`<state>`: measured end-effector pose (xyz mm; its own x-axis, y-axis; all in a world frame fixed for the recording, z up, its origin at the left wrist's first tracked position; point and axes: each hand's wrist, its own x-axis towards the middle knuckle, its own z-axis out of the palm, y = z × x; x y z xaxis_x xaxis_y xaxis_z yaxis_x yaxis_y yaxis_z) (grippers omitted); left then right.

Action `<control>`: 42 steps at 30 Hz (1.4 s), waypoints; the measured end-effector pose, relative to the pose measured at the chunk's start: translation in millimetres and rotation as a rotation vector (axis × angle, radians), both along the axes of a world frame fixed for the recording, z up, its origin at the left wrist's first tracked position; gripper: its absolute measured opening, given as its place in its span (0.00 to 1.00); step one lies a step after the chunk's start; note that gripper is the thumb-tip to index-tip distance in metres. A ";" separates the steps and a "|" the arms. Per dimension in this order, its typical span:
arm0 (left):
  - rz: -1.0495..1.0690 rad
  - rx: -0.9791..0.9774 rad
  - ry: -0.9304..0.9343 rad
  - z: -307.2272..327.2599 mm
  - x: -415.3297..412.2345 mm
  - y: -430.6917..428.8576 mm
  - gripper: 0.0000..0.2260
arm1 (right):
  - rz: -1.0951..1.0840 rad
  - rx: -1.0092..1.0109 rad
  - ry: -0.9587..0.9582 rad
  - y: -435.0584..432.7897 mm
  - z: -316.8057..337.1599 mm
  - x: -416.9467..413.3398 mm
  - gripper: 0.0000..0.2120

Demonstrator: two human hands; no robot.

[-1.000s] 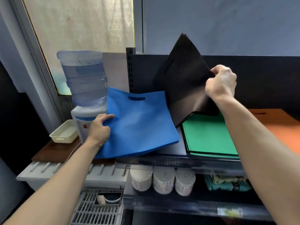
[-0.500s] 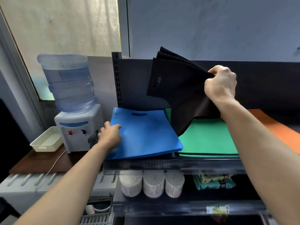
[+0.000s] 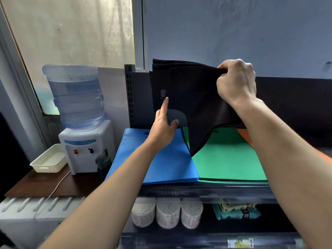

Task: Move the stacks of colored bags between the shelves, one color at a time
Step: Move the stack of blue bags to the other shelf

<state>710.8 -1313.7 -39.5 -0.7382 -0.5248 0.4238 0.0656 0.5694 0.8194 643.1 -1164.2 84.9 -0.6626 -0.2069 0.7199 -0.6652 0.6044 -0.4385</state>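
Bags (image 3: 188,97) (black) in right grip (image 3: 236,81)

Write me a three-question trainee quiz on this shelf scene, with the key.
1. Which hand grips the black bags? A) left B) right
2. True or false: the blue stack lies left of the green stack.
3. Fill in: the stack to the right of the green one is ____.
Key: 1 B, the right hand; 2 true; 3 orange, the orange stack.
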 end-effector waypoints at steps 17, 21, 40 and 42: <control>0.046 -0.045 -0.100 45.4 -118.9 112.6 0.38 | 0.255 -0.349 -0.473 146.6 -6.3 -168.8 0.14; 0.058 0.063 -0.249 35.5 -155.8 153.2 0.35 | 0.342 -0.348 -0.624 198.3 -20.8 -220.3 0.13; -0.224 0.100 -0.198 9.1 -323.2 295.1 0.19 | -0.148 -0.111 -0.504 372.7 -93.5 -348.5 0.21; -0.255 0.076 -0.258 4.4 -339.6 312.1 0.26 | -0.217 -0.067 -0.488 391.6 -94.0 -355.3 0.22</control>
